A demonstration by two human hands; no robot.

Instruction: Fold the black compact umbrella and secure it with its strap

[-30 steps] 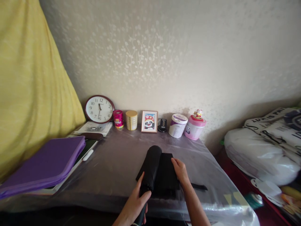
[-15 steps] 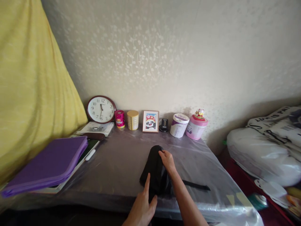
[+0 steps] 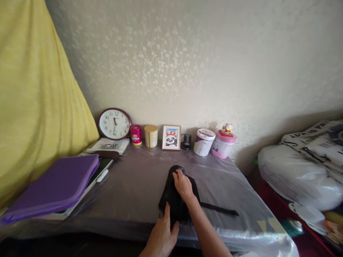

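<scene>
A black folded cloth bundle [image 3: 167,194] lies near the front of the table, its exact kind unclear. From its right side a flat black strap [image 3: 219,209] runs out across the tabletop. My right hand [image 3: 183,185] reaches over the bundle's upper part, fingers curled and closed on the black cloth near the far end. At the near left edge is my left hand [image 3: 163,230], index finger stretched along the cloth and thumb held apart from it. Its other fingers are mostly hidden.
A purple folder [image 3: 56,185] lies on the left, beside a white marker [image 3: 102,175]. Along the wall stand a clock [image 3: 114,124], a pink can [image 3: 136,135], a yellow-lidded can [image 3: 151,136], a panda picture frame [image 3: 171,137] and two tubs [image 3: 204,142]. Plastic-wrapped bedding [image 3: 297,175] is at right.
My right hand has shifted left from the bundle's right edge onto its upper middle, uncovering black cloth on the right. My left hand has barely moved.
</scene>
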